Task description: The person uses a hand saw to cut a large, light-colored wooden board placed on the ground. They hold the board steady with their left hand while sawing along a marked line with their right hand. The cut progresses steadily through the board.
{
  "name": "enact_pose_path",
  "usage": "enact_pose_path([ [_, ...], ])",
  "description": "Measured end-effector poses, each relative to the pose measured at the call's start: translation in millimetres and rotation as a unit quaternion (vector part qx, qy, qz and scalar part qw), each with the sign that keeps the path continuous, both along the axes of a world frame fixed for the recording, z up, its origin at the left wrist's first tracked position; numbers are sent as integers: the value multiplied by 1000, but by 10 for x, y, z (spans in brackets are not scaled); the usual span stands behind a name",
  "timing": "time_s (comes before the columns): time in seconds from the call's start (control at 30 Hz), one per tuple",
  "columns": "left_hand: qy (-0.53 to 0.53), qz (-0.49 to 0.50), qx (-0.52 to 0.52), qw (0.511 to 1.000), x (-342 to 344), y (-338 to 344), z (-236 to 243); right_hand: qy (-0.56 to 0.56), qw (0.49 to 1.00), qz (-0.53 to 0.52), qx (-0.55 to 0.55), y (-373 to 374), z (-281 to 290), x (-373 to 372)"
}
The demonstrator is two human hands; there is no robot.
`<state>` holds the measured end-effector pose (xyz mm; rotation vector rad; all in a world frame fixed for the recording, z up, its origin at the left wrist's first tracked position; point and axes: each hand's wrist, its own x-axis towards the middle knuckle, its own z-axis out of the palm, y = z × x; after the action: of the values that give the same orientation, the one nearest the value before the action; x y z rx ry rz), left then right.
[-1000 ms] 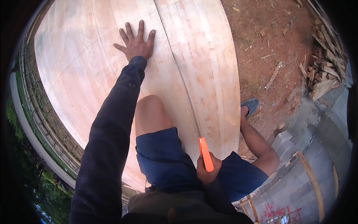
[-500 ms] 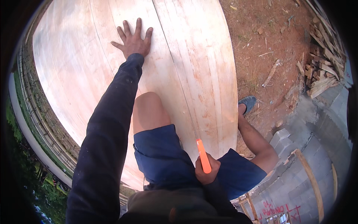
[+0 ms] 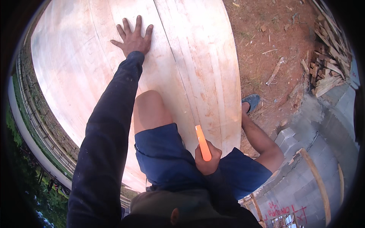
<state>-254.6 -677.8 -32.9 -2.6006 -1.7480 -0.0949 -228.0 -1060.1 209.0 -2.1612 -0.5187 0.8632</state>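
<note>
A broad sheet of pale plywood [image 3: 205,57] lies under me, with a thin dark line running along it from the far edge toward the handsaw. My left hand [image 3: 136,41] presses flat on the sheet, fingers spread, to the left of that line. Wrapped around the orange handle of the handsaw [image 3: 203,143] is my right hand [image 3: 208,159], close to my body. The saw's narrow blade shows edge-on ahead of the handle, in line with the dark line; how deep it sits in the wood I cannot tell. My bare left knee rests on the sheet.
Reddish soil [image 3: 266,45] with wood scraps borders the sheet on the right, where my shod right foot [image 3: 251,102] stands. Beyond it are a pile of split timber [image 3: 329,70] and a grey block wall [image 3: 304,182] with a leaning wooden pole [image 3: 317,178].
My right hand has pushed the handsaw forward, away from my body, along the line. My left hand stays flat on the plywood; the view has shifted slightly.
</note>
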Motion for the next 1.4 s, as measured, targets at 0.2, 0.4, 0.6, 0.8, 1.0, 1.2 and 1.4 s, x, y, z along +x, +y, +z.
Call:
enact_pose_path([
  [0.2,-12,-12,-5,1000,35,-69,-17,69,996,-57,14,722,-443,263],
  [0.4,-25,-23,8,999,87,27,-76,21,999,-40,13,1232,-910,399],
  [0.6,-11,-8,-12,1000,80,-1,52,6,1000,-16,-24,-242,274,-66],
  [0.8,-36,-22,6,999,52,9,-47,47,998,-49,12,1029,-690,383],
  [1.0,-20,-23,7,1000,86,8,-61,30,997,-71,31,932,-697,255],
  [1.2,-12,-11,7,1000,82,45,8,-10,1000,-15,-14,-331,263,-78],
  [1.4,-11,-32,27,999,210,50,-76,-19,999,-34,17,1342,-991,496],
])
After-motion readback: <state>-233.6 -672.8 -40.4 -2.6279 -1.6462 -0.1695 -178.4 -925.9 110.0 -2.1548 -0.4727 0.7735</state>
